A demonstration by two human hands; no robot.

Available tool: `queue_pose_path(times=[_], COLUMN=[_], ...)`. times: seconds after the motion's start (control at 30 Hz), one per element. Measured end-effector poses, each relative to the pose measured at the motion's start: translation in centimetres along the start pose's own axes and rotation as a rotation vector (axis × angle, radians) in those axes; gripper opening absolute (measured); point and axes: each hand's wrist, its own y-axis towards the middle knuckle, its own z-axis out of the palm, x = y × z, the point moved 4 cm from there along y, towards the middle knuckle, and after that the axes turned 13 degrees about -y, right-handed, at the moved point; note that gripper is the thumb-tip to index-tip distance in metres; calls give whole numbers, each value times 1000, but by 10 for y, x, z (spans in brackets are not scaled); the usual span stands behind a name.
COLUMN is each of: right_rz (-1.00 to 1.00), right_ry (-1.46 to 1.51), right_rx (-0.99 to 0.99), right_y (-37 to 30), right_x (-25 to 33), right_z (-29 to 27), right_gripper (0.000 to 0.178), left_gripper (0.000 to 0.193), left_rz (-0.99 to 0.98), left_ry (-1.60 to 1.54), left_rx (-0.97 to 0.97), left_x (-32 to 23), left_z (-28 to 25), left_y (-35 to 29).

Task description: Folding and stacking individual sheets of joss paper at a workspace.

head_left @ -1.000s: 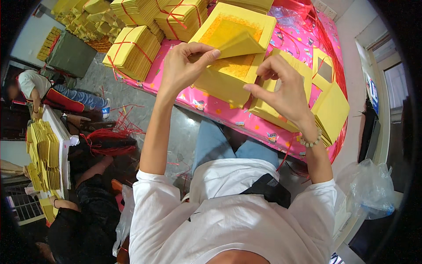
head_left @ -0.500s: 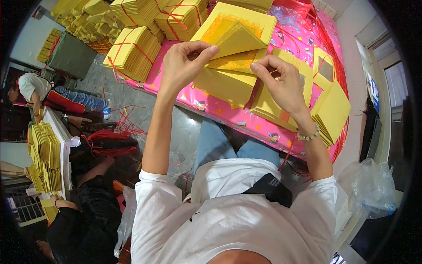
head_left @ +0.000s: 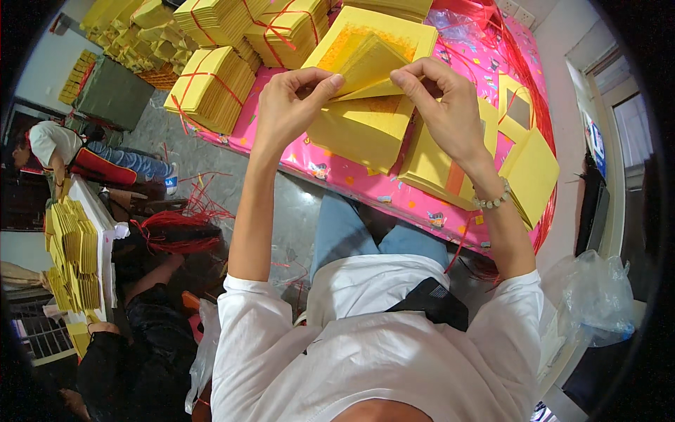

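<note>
My left hand pinches the left edge of a folded sheet of yellow paper between thumb and fingers. On its right side, the thumb and fingers of my right hand close on a corner of the same sheet. The sheet bends upward in a pointed fold between the hands. Beneath it stands a thick stack of yellow paper, whose top shows orange speckled printing. Beside that stack, partly under my right forearm, lies another yellow pile. A beaded bracelet circles my right wrist.
A pink patterned cloth covers the table. Yellow bundles tied with red string stand at its far left, and folded yellow paper lies at the right. Two people work at the left around a white table with yellow stacks.
My right hand has moved up and slightly left, and its fingers now grip the corner of the folded sheet. The left hand stays nearly in place, still pinching the sheet.
</note>
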Motion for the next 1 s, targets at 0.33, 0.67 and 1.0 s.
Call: queue_pose_path(times=[0.33, 0.67, 1.0], right_rz=[-171, -37, 11], right_ry=[-70, -2, 22], right_rx=[-64, 361, 381], right_y=[37, -4, -73], right_x=[5, 18, -5], right_z=[3, -7, -15], right_gripper=[25, 34, 17], left_gripper=[36, 36, 31], left_rz=[-66, -97, -66], left_ry=[-51, -82, -21], left_rx=[56, 55, 128], left_x=[3, 11, 2], left_z=[-5, -9, -12], left_y=[9, 11, 3])
